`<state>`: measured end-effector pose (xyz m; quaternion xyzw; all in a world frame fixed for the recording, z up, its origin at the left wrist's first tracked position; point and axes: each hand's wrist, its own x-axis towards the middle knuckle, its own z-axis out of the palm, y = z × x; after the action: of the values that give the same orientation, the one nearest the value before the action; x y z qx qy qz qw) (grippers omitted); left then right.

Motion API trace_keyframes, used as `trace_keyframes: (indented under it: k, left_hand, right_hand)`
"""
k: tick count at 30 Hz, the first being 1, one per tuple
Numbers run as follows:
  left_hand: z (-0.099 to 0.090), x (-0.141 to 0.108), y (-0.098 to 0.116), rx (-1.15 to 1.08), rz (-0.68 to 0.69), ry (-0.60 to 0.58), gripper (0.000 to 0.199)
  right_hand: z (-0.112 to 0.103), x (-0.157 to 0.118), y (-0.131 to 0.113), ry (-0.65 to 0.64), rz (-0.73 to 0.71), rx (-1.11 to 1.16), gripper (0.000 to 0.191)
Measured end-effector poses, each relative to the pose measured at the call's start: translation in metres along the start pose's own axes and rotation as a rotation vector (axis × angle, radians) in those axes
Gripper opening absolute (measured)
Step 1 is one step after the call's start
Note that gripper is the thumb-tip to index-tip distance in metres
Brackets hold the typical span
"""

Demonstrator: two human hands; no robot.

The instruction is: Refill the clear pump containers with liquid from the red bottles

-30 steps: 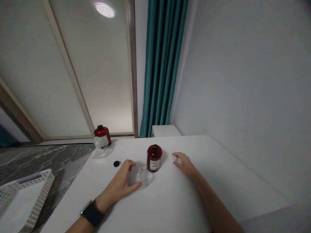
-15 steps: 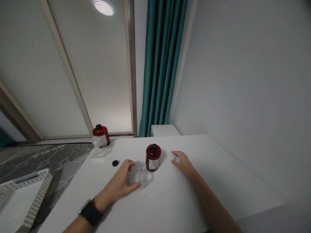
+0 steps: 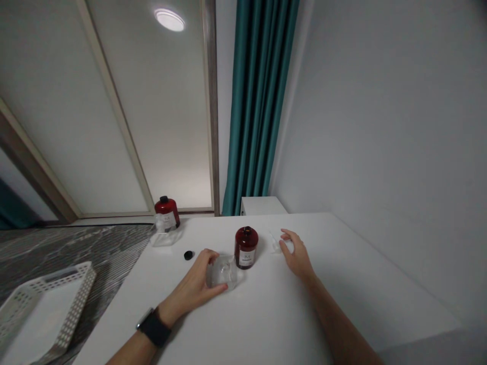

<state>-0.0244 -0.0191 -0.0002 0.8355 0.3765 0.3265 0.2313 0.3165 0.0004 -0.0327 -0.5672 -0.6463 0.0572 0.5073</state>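
My left hand [image 3: 203,284], with a dark watch on its wrist, grips a clear square glass container [image 3: 222,272] on the white table. Beside that container stands an uncapped dark red bottle [image 3: 246,248] with a white label. To the bottle's right lies a small clear piece [image 3: 274,245], hard to make out. My right hand [image 3: 298,253] is just right of it, fingers apart and holding nothing that shows. A black cap [image 3: 188,255] rests on the table to the left of the bottle.
At the table's far left corner is a second red bottle [image 3: 168,212] with a black cap, a clear glass container [image 3: 166,237] in front of it. A white perforated basket [image 3: 78,304] is at the lower left. Beyond the far edge stands a white cabinet [image 3: 262,205].
My right hand has let go of the small clear piece and moved slightly right, its fingers opening. My left hand keeps its grip on the container. The view has shifted a little.
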Motion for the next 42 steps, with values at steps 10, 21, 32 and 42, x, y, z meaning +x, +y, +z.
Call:
trace_keyframes:
  k: [10, 21, 32, 42]
  left_hand:
    - [-0.001, 0.000, -0.004, -0.078, -0.058, 0.089, 0.048]
    - [0.001, 0.001, -0.009, -0.127, -0.109, 0.087, 0.049]
    - [0.001, 0.002, -0.011, -0.196, -0.082, 0.086, 0.049]
    - [0.003, 0.001, -0.017, -0.229, -0.128, 0.071, 0.043]
  right_hand:
    - [0.037, 0.027, -0.096, -0.067, -0.085, 0.220, 0.035]
    - [0.074, 0.016, -0.104, 0.028, 0.050, 0.259, 0.033]
    - [0.047, 0.010, -0.082, -0.332, -0.006, 0.609, 0.036]
    - [0.087, -0.017, -0.091, 0.020, 0.091, 0.477, 0.067]
